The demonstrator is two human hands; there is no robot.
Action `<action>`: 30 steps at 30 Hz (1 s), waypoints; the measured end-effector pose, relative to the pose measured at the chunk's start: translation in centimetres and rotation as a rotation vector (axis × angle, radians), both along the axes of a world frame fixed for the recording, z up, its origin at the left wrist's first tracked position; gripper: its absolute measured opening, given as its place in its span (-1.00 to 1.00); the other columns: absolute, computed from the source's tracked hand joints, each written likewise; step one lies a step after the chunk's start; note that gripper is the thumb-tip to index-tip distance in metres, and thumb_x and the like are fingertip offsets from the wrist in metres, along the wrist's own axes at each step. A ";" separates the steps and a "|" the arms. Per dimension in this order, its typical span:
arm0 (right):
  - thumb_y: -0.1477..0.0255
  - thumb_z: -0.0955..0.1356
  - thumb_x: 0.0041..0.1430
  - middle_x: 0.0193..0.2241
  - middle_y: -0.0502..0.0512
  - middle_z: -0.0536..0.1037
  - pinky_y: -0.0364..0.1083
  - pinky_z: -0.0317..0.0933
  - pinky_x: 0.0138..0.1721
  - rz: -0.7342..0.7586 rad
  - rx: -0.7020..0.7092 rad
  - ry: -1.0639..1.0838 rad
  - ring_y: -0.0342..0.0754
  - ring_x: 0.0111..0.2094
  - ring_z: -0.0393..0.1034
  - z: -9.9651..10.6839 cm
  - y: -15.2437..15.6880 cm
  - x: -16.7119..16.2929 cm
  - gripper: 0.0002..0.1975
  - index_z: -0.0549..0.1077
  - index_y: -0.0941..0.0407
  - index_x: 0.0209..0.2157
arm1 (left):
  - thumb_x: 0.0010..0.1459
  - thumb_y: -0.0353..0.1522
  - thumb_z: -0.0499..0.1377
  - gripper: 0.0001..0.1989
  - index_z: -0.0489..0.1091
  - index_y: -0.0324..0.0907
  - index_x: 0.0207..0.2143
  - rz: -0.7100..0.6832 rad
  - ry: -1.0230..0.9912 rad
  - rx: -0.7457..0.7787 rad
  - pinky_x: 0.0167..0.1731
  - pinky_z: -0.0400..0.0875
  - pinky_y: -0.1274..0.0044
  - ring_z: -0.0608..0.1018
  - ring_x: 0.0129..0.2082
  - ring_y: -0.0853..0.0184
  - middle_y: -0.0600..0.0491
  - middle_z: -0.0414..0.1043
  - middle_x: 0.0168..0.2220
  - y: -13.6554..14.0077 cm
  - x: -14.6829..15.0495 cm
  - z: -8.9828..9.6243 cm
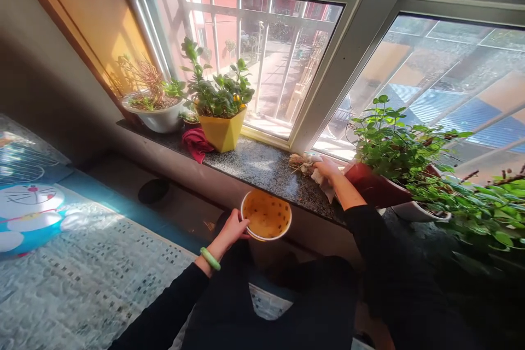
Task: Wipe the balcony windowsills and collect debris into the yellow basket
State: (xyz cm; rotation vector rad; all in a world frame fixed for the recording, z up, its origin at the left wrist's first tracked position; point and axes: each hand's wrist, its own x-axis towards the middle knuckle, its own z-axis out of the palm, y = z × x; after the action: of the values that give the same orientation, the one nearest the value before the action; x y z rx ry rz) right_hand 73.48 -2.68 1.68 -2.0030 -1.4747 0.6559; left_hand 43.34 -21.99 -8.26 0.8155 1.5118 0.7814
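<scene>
Locate the round tub with white rim and dark-spotted orange inner wall (266,219) in front of the near edge of the speckled dark stone sill (254,161), with opening upward. Cannot tell whether touching. Likely fault: tilting of the tub, caused by one-sided support at the rim. Also possible: loss of the dry straw-coloured tuft (295,161) over the near edge, caused by a sweep wide of the opening. Beware of knocking the dark red angular planter (377,188) at right, because of close passage of the right forearm.

Note the left hand (233,227): closed on the left side of the rim, with thumb uppermost and fingers mostly hidden beneath. Note the right hand (327,168): reaching far over the sill, apparently closed on the crumpled pale cloth (328,190) beside the tuft, with fingertips partly hidden. Farther left, see the yellow faceted pot (221,131), apart from both hands.
</scene>
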 end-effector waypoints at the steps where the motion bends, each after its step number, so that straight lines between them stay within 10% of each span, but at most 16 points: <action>1: 0.37 0.36 -0.05 -0.57 0.04 0.48 0.00 0.35 -0.38 0.017 -0.010 0.030 0.07 -0.46 0.45 0.2 -0.1 0.2 -0.90 0.42 0.07 -0.41 | 0.12 -0.47 0.22 -0.78 0.18 -0.18 -0.29 -0.003 -0.002 0.005 -0.43 0.64 0.36 0.56 -0.38 0.33 0.00 0.36 -0.23 0.0 -0.1 0.0; 9: 0.22 0.41 -0.05 -0.48 0.01 0.51 -0.06 0.34 -0.44 0.080 0.120 0.506 -0.04 -0.47 0.41 3.4 0.4 1.1 -0.74 0.39 0.05 -0.34 | 0.09 -0.43 0.27 -0.76 0.22 -0.19 -0.30 0.006 -0.010 0.003 -0.40 0.65 0.34 0.56 -0.30 0.28 -0.09 0.37 -0.11 0.2 -0.2 0.0; 14: 0.37 0.47 -0.09 -0.27 0.11 0.55 0.08 0.37 -0.14 0.047 0.352 -0.060 0.09 -0.22 0.45 2.7 2.1 -0.5 -0.61 0.43 0.05 -0.16 | 0.08 -0.43 0.28 -0.76 0.23 -0.20 -0.29 0.005 -0.039 0.010 -0.41 0.65 0.28 0.57 -0.27 0.23 -0.10 0.36 -0.12 0.2 -0.4 0.0; 21: 0.55 0.31 -0.01 -0.03 0.27 0.52 0.14 0.27 0.00 0.425 0.382 -0.523 0.24 -0.01 0.36 -1.8 2.1 -1.8 -0.54 0.47 0.09 -0.01 | 0.08 -0.43 0.29 -0.75 0.24 -0.20 -0.28 0.016 -0.054 -0.002 -0.40 0.66 0.33 0.56 -0.22 0.21 -0.11 0.35 -0.09 0.2 -0.5 0.0; 30: 0.46 0.35 -0.10 -0.39 -0.01 0.56 -0.02 0.35 -0.19 0.118 0.297 -0.029 0.01 -0.31 0.43 1.2 2.9 0.9 -0.61 0.47 0.03 -0.14 | -0.02 -0.38 0.37 -0.66 0.22 -0.19 -0.32 0.034 -0.092 0.011 -0.42 0.65 0.31 0.56 -0.26 0.23 -0.05 0.35 -0.17 0.4 -0.6 -0.5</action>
State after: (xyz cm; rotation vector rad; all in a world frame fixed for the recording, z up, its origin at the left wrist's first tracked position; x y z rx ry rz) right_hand 74.39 0.24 2.91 -1.7161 -1.6129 0.4275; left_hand 42.73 -21.62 -8.77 0.7535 1.4436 0.8420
